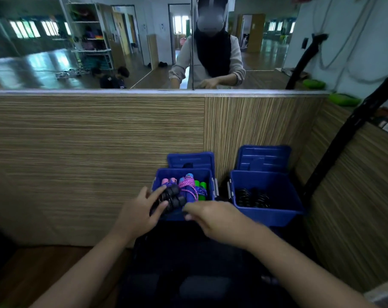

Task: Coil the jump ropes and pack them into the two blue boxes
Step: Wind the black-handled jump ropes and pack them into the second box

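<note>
Against the wood-grain wall panel (95,138), in the head view, two blue boxes stand side by side on the floor, each with its blue lid propped upright behind it. Left box (210,174): packed with coiled jump ropes, including a black-handled rope bundle (173,197) at the front, a pink-and-purple cord bundle (189,185) in the middle, pink handles behind and green handles (200,185) to the right. Right box (277,210): holds dark coiled ropes (251,197) lying low at its bottom. Left hand (139,213): fingers spread and fairly straight, index finger and thumb touching the black-handled rope bundle at its left side; no curl around it is visible. Right hand (213,215): over the front rim of the left box, fingers bent downward at the bundle's near edge; motion blur prevents telling whether they pinch anything. Above the wall panel, a mirror (77,45) reflects the person and a room with shelving.
</note>
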### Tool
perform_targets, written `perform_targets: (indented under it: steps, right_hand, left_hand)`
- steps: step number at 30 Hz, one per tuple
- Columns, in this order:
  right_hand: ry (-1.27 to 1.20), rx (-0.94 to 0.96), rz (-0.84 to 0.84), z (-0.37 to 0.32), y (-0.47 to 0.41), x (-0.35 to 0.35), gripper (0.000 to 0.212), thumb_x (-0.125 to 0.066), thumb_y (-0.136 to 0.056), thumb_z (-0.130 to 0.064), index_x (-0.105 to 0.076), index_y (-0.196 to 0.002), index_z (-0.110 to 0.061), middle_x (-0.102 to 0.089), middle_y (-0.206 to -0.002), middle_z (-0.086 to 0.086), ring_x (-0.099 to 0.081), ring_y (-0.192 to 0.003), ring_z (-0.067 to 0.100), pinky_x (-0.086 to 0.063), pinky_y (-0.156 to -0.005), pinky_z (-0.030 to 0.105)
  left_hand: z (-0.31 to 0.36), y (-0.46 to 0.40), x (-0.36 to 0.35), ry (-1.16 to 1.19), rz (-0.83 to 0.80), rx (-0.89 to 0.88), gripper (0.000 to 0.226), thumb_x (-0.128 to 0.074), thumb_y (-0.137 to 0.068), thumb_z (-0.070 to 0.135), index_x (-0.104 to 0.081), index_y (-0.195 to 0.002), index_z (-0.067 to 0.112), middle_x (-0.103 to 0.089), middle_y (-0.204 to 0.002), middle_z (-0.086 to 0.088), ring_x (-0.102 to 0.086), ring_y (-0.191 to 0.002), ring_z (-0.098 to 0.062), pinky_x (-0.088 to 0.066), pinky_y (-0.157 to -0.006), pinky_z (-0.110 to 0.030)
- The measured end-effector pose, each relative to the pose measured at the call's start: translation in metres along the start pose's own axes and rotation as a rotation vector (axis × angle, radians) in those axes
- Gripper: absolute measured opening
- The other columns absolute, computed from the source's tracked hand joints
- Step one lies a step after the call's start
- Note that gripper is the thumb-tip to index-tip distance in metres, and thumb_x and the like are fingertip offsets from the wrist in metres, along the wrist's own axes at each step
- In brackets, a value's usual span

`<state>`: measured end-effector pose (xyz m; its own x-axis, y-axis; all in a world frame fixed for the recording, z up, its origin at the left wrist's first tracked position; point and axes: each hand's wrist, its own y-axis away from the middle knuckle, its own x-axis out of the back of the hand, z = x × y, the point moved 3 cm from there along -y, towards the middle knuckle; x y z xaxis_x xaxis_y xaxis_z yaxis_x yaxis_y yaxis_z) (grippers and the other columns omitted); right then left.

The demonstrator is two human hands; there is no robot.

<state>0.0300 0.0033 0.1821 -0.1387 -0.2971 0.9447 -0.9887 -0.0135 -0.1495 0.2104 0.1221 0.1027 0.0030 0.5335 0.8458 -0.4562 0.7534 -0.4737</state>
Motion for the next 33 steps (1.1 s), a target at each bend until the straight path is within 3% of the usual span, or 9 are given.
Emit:
perform_targets:
  steps: [3,6,10,13,15,18,23,27,33]
  right_hand:
    - [0.043,0.002,0.106,0.025,-0.006,0.027,0.023,-0.037,-0.100,-0.030,-0.054,-0.113,-0.022,-0.056,-0.101,-0.009,-0.055,-0.097,0.014,-0.041,-0.079,0.035]
    - [-0.009,-0.077,0.114,0.051,-0.018,0.030,0.024,-0.038,-0.099,-0.037,-0.056,-0.113,-0.030,-0.047,-0.092,-0.015,-0.047,-0.091,0.005,-0.030,-0.078,0.031]
    - [-0.565,-0.130,0.030,0.057,-0.028,0.017,0.013,-0.050,-0.096,-0.024,-0.063,-0.096,-0.024,-0.054,-0.082,-0.017,-0.051,-0.077,-0.004,-0.044,-0.077,0.026]
    - [-0.892,-0.321,0.008,0.049,-0.027,-0.006,0.019,-0.048,-0.094,0.000,-0.060,-0.084,-0.012,-0.056,-0.079,0.000,-0.049,-0.069,0.003,-0.050,-0.070,0.020]
    - [-0.841,-0.382,0.063,0.037,-0.024,-0.031,0.022,-0.046,-0.097,-0.011,-0.052,-0.076,-0.013,-0.046,-0.065,-0.004,-0.039,-0.055,0.004,-0.038,-0.051,0.019]
    - [-0.864,-0.399,0.170,0.022,-0.019,-0.065,0.016,-0.047,-0.098,-0.022,-0.052,-0.084,-0.015,-0.042,-0.054,-0.010,-0.037,-0.047,0.005,-0.034,-0.049,0.025]
    - [-0.535,-0.312,0.177,0.006,-0.005,-0.062,0.012,-0.047,-0.096,-0.019,-0.057,-0.096,-0.013,-0.056,-0.070,-0.009,-0.052,-0.061,0.002,-0.041,-0.061,0.016]
    - [-0.196,-0.261,0.056,-0.001,0.000,-0.040,0.019,-0.044,-0.094,-0.020,-0.054,-0.109,-0.012,-0.063,-0.106,0.009,-0.060,-0.096,0.029,-0.048,-0.076,0.034]
    - [0.210,-0.031,0.067,0.021,-0.006,0.026,0.022,-0.046,-0.096,-0.028,-0.062,-0.111,-0.027,-0.058,-0.103,-0.007,-0.057,-0.097,0.015,-0.046,-0.083,0.035]
  left_hand:
    - [0.020,0.020,0.001,0.078,-0.107,-0.206,0.054,-0.026,-0.097,0.058,-0.025,-0.148,0.039,-0.053,-0.101,0.001,-0.062,-0.073,-0.019,-0.051,-0.061,-0.028]
    - [0.055,0.027,0.016,0.277,-0.114,-0.300,0.063,-0.033,-0.098,0.052,-0.008,-0.153,0.033,-0.060,-0.113,-0.002,-0.063,-0.089,-0.017,-0.050,-0.077,-0.031]
    - [0.096,0.019,0.047,0.413,0.020,-0.396,0.060,-0.035,-0.100,0.045,-0.016,-0.153,0.023,-0.056,-0.122,-0.011,-0.060,-0.100,-0.021,-0.049,-0.084,-0.034]
    - [0.098,0.001,0.062,0.447,0.171,-0.273,0.052,-0.031,-0.101,0.046,-0.034,-0.147,0.023,-0.052,-0.111,-0.005,-0.054,-0.096,-0.008,-0.045,-0.087,-0.018]
    - [0.084,-0.014,0.065,0.427,0.313,-0.125,0.052,-0.032,-0.101,0.047,-0.043,-0.143,0.019,-0.054,-0.106,-0.006,-0.052,-0.091,-0.005,-0.037,-0.085,-0.008]
    - [0.053,-0.031,0.065,0.366,0.460,0.112,0.050,-0.037,-0.097,0.044,-0.049,-0.139,0.019,-0.055,-0.105,-0.007,-0.051,-0.089,-0.005,-0.033,-0.082,-0.002]
    - [0.023,-0.032,0.045,0.231,0.396,0.307,0.056,-0.033,-0.091,0.054,-0.050,-0.138,0.027,-0.048,-0.094,-0.006,-0.053,-0.074,-0.019,-0.040,-0.066,-0.025]
    - [0.010,-0.016,0.016,0.045,0.211,0.310,0.055,-0.034,-0.090,0.056,-0.051,-0.136,0.031,-0.048,-0.095,-0.006,-0.057,-0.062,-0.028,-0.050,-0.052,-0.034]
    - [0.036,0.010,-0.004,0.083,-0.033,-0.112,0.051,-0.030,-0.097,0.055,-0.032,-0.146,0.037,-0.050,-0.098,-0.002,-0.058,-0.069,-0.018,-0.053,-0.055,-0.031]
